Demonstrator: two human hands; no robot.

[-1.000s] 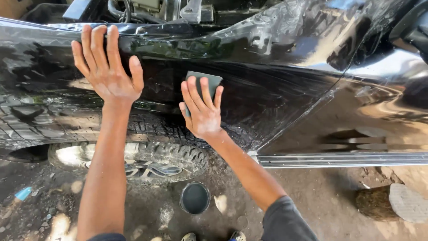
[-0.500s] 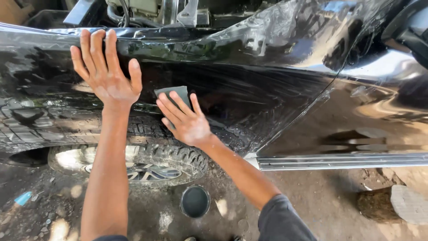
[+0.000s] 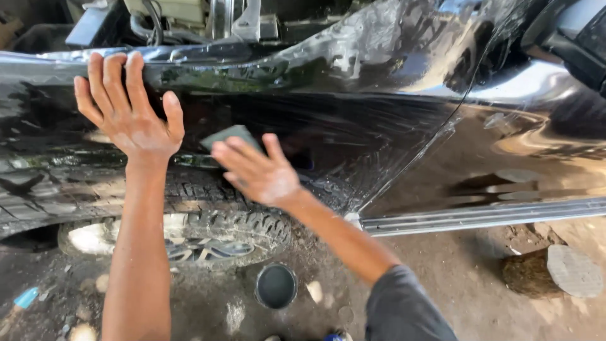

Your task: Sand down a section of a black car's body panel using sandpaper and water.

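1. The sanding pad point(image 3: 228, 137), a flat grey-green rectangle, was pressed against the black fender point(image 3: 353, 136), just above the tyre point(image 3: 218, 221) and below the fender's top edge.
2. The pad was covered for the most part by the right hand point(image 3: 255, 172); only its upper left part was seen past the fingertips point(image 3: 222, 150), so the pad lay up and to the left of the palm.
3. Its long axis was judged to run roughly along the fender, tilted slightly upward to the right; the hidden part made this uncertain.
4. The fingers of the right hand were held out straight and spread flat over the pad, pushing on it rather than curled round it.
5. The left hand point(image 3: 129, 113) was laid open on the fender just left of the pad, fingers spread and pointing up to the top edge, thumb toward the pad; nothing was held in it.
6. The right hand was on the pad, the left beside it and apart.
7. The fender's surface was seen to be wet, glossy and streaked.
8. Below the fender, a small dark round tub point(image 3: 276, 285) was set on the dirt floor point(image 3: 480, 278), and a flat stone point(image 3: 573, 270) lay well to the right of it.
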